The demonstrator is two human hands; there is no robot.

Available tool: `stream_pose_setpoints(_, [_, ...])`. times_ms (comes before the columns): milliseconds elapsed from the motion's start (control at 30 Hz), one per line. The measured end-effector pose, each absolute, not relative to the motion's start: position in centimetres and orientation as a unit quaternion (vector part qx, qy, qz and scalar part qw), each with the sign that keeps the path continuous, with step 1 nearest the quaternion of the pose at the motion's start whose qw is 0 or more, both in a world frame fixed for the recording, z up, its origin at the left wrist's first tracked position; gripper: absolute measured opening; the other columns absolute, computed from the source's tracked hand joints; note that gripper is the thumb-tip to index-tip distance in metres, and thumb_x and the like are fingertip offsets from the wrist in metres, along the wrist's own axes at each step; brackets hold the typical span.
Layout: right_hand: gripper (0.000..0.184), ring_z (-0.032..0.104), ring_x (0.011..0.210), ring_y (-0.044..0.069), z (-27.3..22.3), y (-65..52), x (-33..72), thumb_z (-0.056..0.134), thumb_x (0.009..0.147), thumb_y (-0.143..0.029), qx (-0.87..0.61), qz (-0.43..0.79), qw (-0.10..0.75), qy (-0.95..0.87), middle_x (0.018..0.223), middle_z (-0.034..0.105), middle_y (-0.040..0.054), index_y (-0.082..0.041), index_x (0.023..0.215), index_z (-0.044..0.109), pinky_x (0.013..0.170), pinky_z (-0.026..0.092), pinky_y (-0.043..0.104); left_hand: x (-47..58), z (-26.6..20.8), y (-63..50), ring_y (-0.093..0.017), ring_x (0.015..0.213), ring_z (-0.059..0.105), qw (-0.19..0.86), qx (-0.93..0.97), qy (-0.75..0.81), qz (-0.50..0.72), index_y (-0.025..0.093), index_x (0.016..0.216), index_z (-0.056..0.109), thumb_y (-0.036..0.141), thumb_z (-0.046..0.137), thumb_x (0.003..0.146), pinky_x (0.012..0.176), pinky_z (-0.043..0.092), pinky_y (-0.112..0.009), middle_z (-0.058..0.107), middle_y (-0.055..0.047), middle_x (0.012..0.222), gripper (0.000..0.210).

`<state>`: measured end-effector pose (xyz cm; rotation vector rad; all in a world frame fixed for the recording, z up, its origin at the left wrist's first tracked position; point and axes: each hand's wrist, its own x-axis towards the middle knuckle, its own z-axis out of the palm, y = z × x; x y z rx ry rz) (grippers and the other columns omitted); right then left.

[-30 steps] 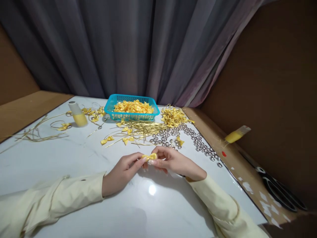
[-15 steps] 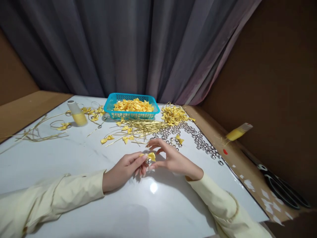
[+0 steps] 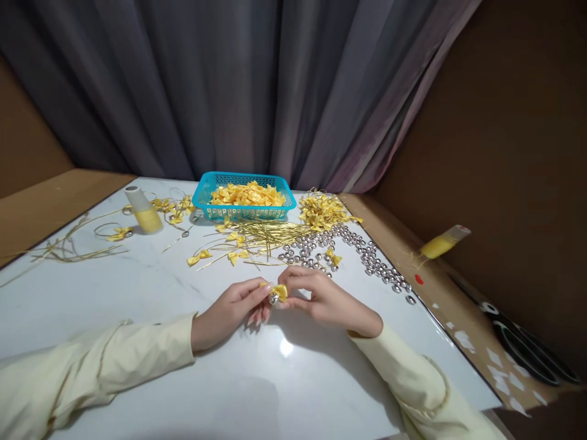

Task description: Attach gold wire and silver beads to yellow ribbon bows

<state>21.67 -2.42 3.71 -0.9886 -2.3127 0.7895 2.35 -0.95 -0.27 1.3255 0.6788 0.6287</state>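
A small yellow bow [image 3: 280, 292] with a shiny silver bell [image 3: 274, 299] at its middle is between my two hands, above the table. My left hand [image 3: 238, 310] pinches the bow's left side between thumb and finger, its other fingers curled underneath. From the right, my right hand [image 3: 316, 293] closes its curved fingers and thumb around the bow's right loop. Whether it also grips a thin cord is hidden by the fingers.
Behind stands a turquoise basket [image 3: 250, 212] of yellow bows. Gold cords [image 3: 270, 237], silver bells [image 3: 380, 266] and a bunch of corded bows [image 3: 323, 211] lie nearby. A glue bottle [image 3: 145, 214] stands left; another bottle [image 3: 443, 242] and scissors [image 3: 523, 342] are at right.
My right hand's raised fingers have come down and closed in beside the bow. A thin strand upright above the bow no longer shows. My left hand keeps its pinch.
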Motion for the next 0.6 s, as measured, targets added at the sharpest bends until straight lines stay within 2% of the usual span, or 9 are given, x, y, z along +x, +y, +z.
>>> stream_pose_setpoints(100, [0.019, 0.056, 0.066, 0.013, 3.3, -2.2, 21.7, 0.054, 0.089, -0.023, -0.368, 0.31, 0.241, -0.843, 0.069, 0.062, 0.0021, -0.015, 0.073, 0.062, 0.065, 0.043, 0.023, 2.4, -0.3, -0.9, -0.008, 0.051, 0.044, 0.691, 0.587, 0.306, 0.289, 0.014, 0.075, 0.053, 0.051, 0.052, 0.084, 0.051, 0.036, -0.022, 0.054, 0.002, 0.059, 0.038])
stream_pose_setpoints(233, [0.025, 0.052, 0.055, 0.011, 2.8, -2.0, 21.8, 0.054, 0.087, -0.02, -0.379, 0.312, 0.234, -0.839, 0.05, 0.055, -0.0025, -0.016, 0.063, 0.057, 0.062, 0.041, 0.022, 2.3, -0.5, -0.8, -0.007, 0.05, 0.043, 0.682, 0.593, 0.307, 0.298, 0.014, 0.072, 0.053, 0.051, 0.052, 0.084, 0.05, 0.035, -0.021, 0.052, 0.003, 0.058, 0.038])
stream_pose_setpoints(400, [0.025, 0.051, 0.053, 0.01, 3.1, -2.0, 21.9, 0.052, 0.083, -0.015, -0.383, 0.355, 0.227, -0.822, 0.051, 0.055, -0.0027, -0.016, 0.058, 0.052, 0.061, 0.039, 0.021, 2.2, -0.5, -0.8, -0.008, 0.05, 0.042, 0.662, 0.616, 0.31, 0.294, 0.015, 0.069, 0.052, 0.054, 0.053, 0.082, 0.049, 0.034, -0.021, 0.05, 0.003, 0.056, 0.041])
stream_pose_setpoints(600, [0.025, 0.045, 0.051, 0.009, 2.3, -2.0, 21.1, 0.042, 0.062, 0.005, -0.425, 0.355, 0.227, -0.801, 0.047, 0.047, -0.0053, -0.017, 0.051, 0.045, 0.054, 0.033, 0.019, 2.3, 0.1, -1.1, -0.007, 0.046, 0.039, 0.658, 0.639, 0.29, 0.274, 0.015, 0.065, 0.049, 0.053, 0.05, 0.083, 0.046, 0.029, -0.022, 0.047, 0.004, 0.052, 0.042])
